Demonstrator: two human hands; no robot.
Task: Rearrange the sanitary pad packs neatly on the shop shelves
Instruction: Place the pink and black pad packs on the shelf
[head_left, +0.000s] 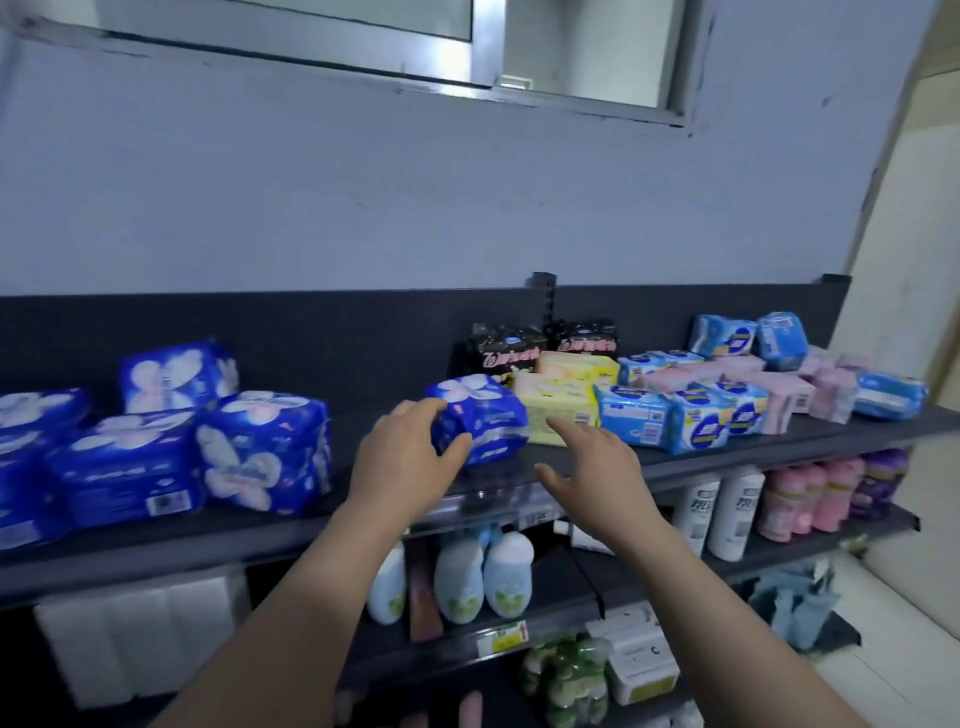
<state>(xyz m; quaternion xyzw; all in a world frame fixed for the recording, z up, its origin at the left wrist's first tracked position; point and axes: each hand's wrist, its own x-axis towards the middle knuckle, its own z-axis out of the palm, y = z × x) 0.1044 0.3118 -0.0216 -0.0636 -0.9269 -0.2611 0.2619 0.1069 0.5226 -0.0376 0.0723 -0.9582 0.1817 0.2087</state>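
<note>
On the top shelf (337, 514) one pack (485, 415) lies near the front edge. The left hand (402, 457) grips it at its 9 o'clock side. The right hand (592, 478) is at 5 o'clock, apart from it. The left group (156, 447) lies at 9 o'clock and the right group (696, 400) at 3 o'clock. At 6 o'clock, bottles (460, 577) stand on the lower shelf (550, 597).

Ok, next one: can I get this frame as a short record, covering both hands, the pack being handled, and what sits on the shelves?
left hand: grips one end of a dark blue pack
right hand: open, fingers spread, holding nothing
handled pack: at the front of the top shelf, beside the yellow packs
shelf, left: other dark blue packs, loosely piled
shelf, right: black packs at the back, light blue packs and pink packs mixed
shelf below: bottles
</note>
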